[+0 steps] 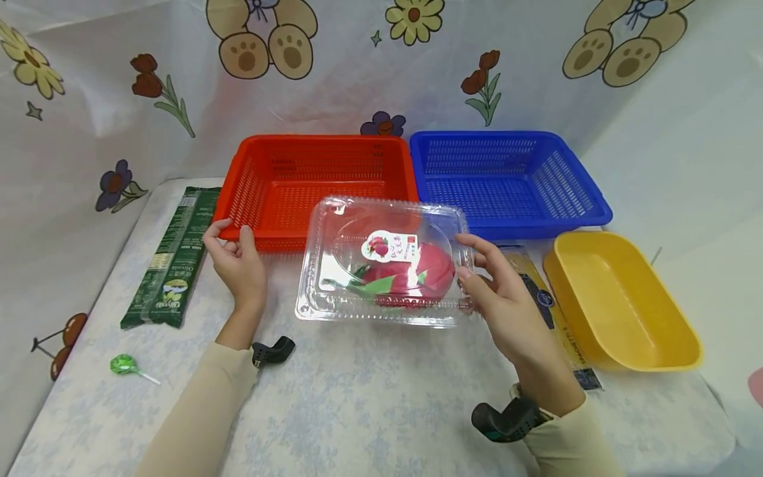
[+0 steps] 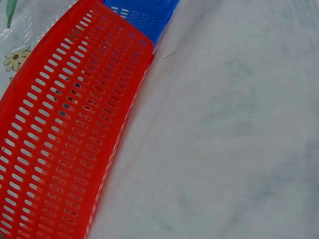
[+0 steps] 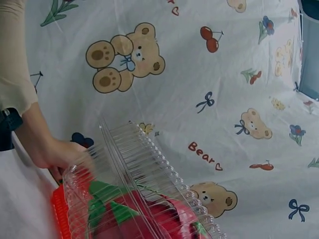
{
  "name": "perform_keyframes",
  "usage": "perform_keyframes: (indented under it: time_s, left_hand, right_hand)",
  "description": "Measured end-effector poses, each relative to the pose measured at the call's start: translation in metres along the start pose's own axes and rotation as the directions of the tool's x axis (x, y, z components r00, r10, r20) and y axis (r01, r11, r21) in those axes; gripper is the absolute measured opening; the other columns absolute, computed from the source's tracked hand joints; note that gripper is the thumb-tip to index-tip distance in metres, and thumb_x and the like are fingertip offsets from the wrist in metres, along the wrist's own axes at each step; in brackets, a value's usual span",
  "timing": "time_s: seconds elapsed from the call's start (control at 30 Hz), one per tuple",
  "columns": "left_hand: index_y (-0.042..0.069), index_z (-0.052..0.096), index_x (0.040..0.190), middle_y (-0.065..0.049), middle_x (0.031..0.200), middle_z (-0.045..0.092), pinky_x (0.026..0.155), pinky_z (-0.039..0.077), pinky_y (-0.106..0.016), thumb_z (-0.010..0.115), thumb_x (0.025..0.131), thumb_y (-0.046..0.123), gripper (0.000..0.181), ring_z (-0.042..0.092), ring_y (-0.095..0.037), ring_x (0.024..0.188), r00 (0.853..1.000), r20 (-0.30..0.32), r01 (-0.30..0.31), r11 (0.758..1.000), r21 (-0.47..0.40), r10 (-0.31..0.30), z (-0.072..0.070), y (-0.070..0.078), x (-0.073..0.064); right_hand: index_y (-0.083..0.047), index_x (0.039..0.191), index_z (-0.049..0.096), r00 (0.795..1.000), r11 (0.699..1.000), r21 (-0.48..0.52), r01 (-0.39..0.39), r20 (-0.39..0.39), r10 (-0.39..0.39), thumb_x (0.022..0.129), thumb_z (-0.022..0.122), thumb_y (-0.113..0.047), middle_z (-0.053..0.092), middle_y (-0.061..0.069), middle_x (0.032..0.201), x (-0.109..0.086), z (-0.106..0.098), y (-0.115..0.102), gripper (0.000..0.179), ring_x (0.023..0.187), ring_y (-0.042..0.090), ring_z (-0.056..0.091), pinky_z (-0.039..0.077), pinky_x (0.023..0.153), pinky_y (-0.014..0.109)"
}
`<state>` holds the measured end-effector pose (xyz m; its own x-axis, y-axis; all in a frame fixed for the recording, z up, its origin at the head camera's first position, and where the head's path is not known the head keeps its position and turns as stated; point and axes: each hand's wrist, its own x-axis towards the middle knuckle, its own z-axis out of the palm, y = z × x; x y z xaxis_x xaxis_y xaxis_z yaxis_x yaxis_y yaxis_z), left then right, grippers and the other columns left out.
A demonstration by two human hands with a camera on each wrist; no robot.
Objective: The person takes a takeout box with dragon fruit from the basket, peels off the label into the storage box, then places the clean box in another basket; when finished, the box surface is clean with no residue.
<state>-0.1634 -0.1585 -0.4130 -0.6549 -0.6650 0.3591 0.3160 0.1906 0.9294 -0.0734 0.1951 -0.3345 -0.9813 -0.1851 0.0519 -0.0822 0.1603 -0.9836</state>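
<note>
My right hand point(image 1: 507, 305) pinches the right edge of a clear plastic clamshell box point(image 1: 334, 265), holding it tilted above the table. Inside lies a red dragon fruit point(image 1: 438, 271) with green tips, and a label with fruit pictures point(image 1: 390, 246) is on the lid. In the right wrist view the clear box point(image 3: 119, 149) appears from its side. My left hand point(image 1: 241, 271) is loosely curled beside the front left corner of a red basket point(image 1: 334, 192), apart from the box. Whether its fingertips touch the basket cannot be told.
A blue basket point(image 1: 512, 228) stands right of the red one. At the right, a yellow tub point(image 1: 626, 305) stands beside a spaghetti packet point(image 1: 554, 305). A green packet point(image 1: 173, 265) and a green lollipop point(image 1: 124, 364) lie at the left.
</note>
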Motion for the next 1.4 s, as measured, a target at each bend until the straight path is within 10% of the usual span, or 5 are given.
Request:
perform_keyframes:
  time_s: [0.43, 1.13, 1.4]
  left_hand:
    - [-0.005, 0.048, 0.131, 0.004, 0.064, 0.033, 0.054, 0.026, -0.021, 0.056, 0.101, 0.011, 0.034, 0.029, -0.008, 0.055, 1.0, 0.013, 0.006, 1.0, -0.022, -0.005, -0.002, -0.004, -0.004]
    - [-0.003, 0.047, 0.131, 0.004, 0.065, 0.035, 0.055, 0.028, -0.02, 0.055, 0.103, 0.012, 0.033, 0.032, -0.008, 0.056, 0.999, 0.031, -0.012, 0.999, -0.038, 0.013, -0.001, -0.003, -0.004]
    - [-0.002, 0.045, 0.132, 0.004, 0.066, 0.034, 0.055, 0.029, -0.02, 0.055, 0.104, 0.013, 0.033, 0.032, -0.008, 0.057, 0.999, 0.041, -0.006, 0.999, -0.034, 0.007, -0.001, 0.0, -0.002]
  right_hand:
    - [-0.021, 0.152, 0.043, 0.995, 0.994, -0.044, -0.097, 0.01, 0.097, 0.108, 0.052, -0.017, 0.035, 0.015, 0.132, -0.038, 0.003, 0.042, 0.045, 0.092, 0.036, 0.058, 0.051, 0.073, 0.027]
    - [-0.012, 0.144, 0.053, 0.992, 0.996, 0.005, -0.084, -0.098, 0.084, 0.105, 0.056, -0.011, 0.046, 0.013, 0.116, -0.017, 0.001, 0.084, 0.039, 0.081, 0.016, 0.055, 0.043, 0.062, 0.022]
    - [0.001, 0.135, 0.056, 0.986, 0.992, 0.116, 0.054, -0.165, -0.034, 0.1, 0.056, 0.002, 0.049, 0.008, 0.103, -0.006, 0.007, 0.096, 0.035, 0.078, 0.01, 0.05, 0.043, 0.061, 0.018]
